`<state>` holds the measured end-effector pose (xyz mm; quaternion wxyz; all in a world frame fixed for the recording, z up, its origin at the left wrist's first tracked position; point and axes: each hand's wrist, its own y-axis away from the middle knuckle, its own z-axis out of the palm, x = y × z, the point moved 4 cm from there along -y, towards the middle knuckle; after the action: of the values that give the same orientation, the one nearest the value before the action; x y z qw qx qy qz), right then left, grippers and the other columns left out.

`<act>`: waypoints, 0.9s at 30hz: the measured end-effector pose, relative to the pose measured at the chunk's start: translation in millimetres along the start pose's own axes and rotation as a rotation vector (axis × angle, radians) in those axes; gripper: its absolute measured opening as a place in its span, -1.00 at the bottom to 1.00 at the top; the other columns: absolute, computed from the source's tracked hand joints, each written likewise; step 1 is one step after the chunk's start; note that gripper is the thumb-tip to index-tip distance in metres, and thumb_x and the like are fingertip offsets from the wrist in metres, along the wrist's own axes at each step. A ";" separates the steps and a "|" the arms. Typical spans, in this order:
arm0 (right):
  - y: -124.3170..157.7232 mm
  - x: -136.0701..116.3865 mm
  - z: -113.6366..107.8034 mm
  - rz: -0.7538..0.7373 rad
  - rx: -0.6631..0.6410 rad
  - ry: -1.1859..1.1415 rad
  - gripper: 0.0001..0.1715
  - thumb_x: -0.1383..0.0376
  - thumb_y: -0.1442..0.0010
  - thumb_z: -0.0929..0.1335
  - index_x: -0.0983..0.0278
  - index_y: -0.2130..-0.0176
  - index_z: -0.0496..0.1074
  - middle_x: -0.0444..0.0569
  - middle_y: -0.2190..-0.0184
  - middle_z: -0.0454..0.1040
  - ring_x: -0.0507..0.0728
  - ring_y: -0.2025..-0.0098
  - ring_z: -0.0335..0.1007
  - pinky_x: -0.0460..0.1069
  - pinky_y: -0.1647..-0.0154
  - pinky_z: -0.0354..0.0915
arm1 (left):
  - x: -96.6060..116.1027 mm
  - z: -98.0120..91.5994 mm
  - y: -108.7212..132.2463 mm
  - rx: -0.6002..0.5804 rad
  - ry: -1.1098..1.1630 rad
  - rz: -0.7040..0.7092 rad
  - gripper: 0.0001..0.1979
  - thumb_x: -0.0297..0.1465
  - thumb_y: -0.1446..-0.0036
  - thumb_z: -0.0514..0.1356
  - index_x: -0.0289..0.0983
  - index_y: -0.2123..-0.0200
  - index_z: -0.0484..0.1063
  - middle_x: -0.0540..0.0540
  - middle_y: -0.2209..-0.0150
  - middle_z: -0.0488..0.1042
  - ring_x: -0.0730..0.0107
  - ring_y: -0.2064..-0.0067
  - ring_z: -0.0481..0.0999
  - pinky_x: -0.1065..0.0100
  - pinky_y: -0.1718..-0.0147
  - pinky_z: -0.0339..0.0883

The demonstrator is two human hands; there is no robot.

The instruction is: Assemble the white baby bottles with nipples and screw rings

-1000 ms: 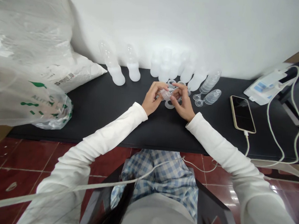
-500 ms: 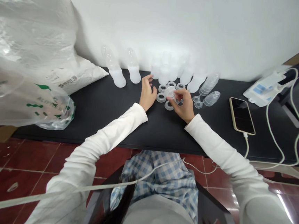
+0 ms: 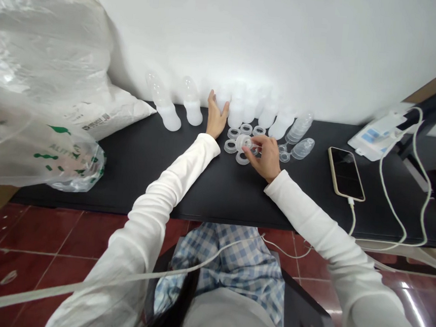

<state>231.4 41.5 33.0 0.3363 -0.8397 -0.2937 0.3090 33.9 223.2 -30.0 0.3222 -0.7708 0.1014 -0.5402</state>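
Observation:
My left hand (image 3: 216, 118) reaches to the back of the table, thumb and fingers on either side of a white translucent bottle (image 3: 223, 101). Between the fingertips of my right hand (image 3: 266, 156) is a clear screw ring with a teat (image 3: 244, 143), held just above the other rings. Several loose rings (image 3: 230, 146) lie on the table in front of a group of white bottles (image 3: 236, 113). To the right of my right hand are a stack of clear caps (image 3: 299, 128) and a single clear cap (image 3: 303, 148), with small clear pieces (image 3: 284, 156) beside them.
Two bottles with clear caps (image 3: 192, 111) stand at the left near the wall. Large plastic bags (image 3: 77, 156) cover the table's left end. At the right are a phone (image 3: 346, 172), a power strip (image 3: 376, 137) and white cables (image 3: 389, 209). Another cable crosses my lap.
My left hand has moved away from me to a bottle at the wall, its fingers now around it. My right hand keeps the ring with the teat in almost the same place.

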 end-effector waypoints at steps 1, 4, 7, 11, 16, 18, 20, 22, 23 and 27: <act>-0.3 1.1 0.2 0.005 0.002 -0.002 -0.58 -0.08 -0.37 0.27 0.21 0.11 0.36 -0.02 0.33 0.50 0.15 0.34 0.41 0.14 0.15 0.36 | -2.7 -0.8 -0.1 -0.015 -0.006 -0.010 -0.13 0.26 -0.22 -0.02 -0.23 -0.33 -0.04 -0.40 -0.42 0.08 0.04 -0.48 0.13 -0.04 -0.41 0.10; -1.9 6.3 1.2 0.002 0.009 0.018 -0.56 -0.06 -0.39 0.25 0.22 0.04 0.35 0.03 0.27 0.50 0.20 0.23 0.45 0.16 0.13 0.39 | 0.1 -4.9 3.4 -0.025 -0.022 0.029 -0.18 0.24 -0.21 0.03 -0.22 -0.28 0.02 -0.43 -0.33 0.22 0.04 -0.38 0.30 -0.04 -0.33 0.23; -3.8 14.3 1.5 0.002 0.041 0.034 -0.56 -0.02 -0.42 0.22 0.24 -0.04 0.32 0.06 0.24 0.49 0.22 0.21 0.46 0.18 0.14 0.40 | 19.2 -12.3 13.4 0.041 -0.067 0.127 -0.29 0.17 -0.28 0.01 -0.19 -0.26 0.07 -0.35 -0.27 0.31 0.11 -0.33 0.36 -0.01 -0.32 0.26; -5.5 25.5 0.6 0.041 0.110 -0.007 -0.54 -0.02 -0.44 0.18 0.23 -0.09 0.30 0.11 0.13 0.48 0.22 0.13 0.48 0.20 0.05 0.43 | 52.2 -28.9 33.3 0.095 -0.112 0.200 -0.33 0.12 -0.30 0.06 -0.20 -0.27 0.11 -0.35 -0.24 0.29 0.09 -0.33 0.35 -0.04 -0.33 0.23; -6.3 31.1 1.8 0.084 0.105 -0.075 -0.52 -0.04 -0.44 0.17 0.22 -0.10 0.30 0.15 0.02 0.50 0.26 0.00 0.51 0.24 -0.06 0.43 | 77.4 -58.7 61.5 -0.065 -0.179 0.303 -0.30 0.09 -0.22 0.19 -0.22 -0.23 0.20 -0.33 -0.16 0.32 -0.01 -0.27 0.34 -0.15 -0.31 0.21; -6.6 29.0 1.6 0.059 0.091 -0.091 -0.56 0.00 -0.45 0.16 0.21 -0.10 0.31 0.17 -0.02 0.52 0.27 -0.05 0.51 0.25 -0.07 0.43 | 84.2 -66.5 72.7 -0.211 -0.251 0.412 -0.32 0.07 -0.17 0.25 -0.23 -0.20 0.29 -0.30 -0.09 0.36 0.00 -0.18 0.41 -0.13 -0.23 0.31; -7.2 25.4 1.3 0.013 0.055 -0.098 -0.60 0.04 -0.46 0.16 0.20 -0.08 0.33 0.16 -0.04 0.54 0.26 -0.10 0.50 0.24 -0.09 0.44 | 89.7 -73.2 80.0 -0.298 -0.314 0.492 -0.37 0.00 -0.19 0.27 -0.21 -0.20 0.35 -0.26 -0.04 0.39 0.05 -0.10 0.46 -0.06 -0.14 0.39; -8.0 22.7 0.2 -0.024 0.009 -0.088 -0.62 0.07 -0.47 0.17 0.20 -0.07 0.36 0.16 -0.06 0.55 0.24 -0.12 0.51 0.23 -0.11 0.44 | 95.1 -78.4 81.7 -0.325 -0.350 0.529 -0.41 -0.02 -0.21 0.27 -0.18 -0.21 0.38 -0.22 -0.02 0.41 0.09 -0.07 0.49 0.00 -0.09 0.43; -8.4 22.1 -0.6 -0.037 -0.012 -0.073 -0.63 0.07 -0.47 0.18 0.19 -0.07 0.37 0.15 -0.06 0.56 0.24 -0.12 0.51 0.23 -0.11 0.44 | 98.0 -80.4 81.0 -0.326 -0.359 0.538 -0.41 -0.01 -0.21 0.26 -0.17 -0.21 0.40 -0.21 -0.01 0.43 0.11 -0.06 0.49 0.03 -0.08 0.44; -9.1 24.0 -5.4 -0.098 -0.065 0.015 -0.68 0.12 -0.47 0.18 0.16 0.02 0.44 0.09 -0.05 0.60 0.23 -0.09 0.53 0.22 -0.08 0.43 | 109.1 -83.4 78.2 -0.345 -0.399 0.591 -0.38 0.06 -0.21 0.22 -0.14 -0.21 0.45 -0.20 0.03 0.49 0.16 0.01 0.54 0.13 -0.02 0.47</act>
<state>247.9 61.7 35.2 0.3258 -0.8370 -0.3419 0.2764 17.2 75.6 23.7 0.3430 -0.8409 0.3435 -0.2391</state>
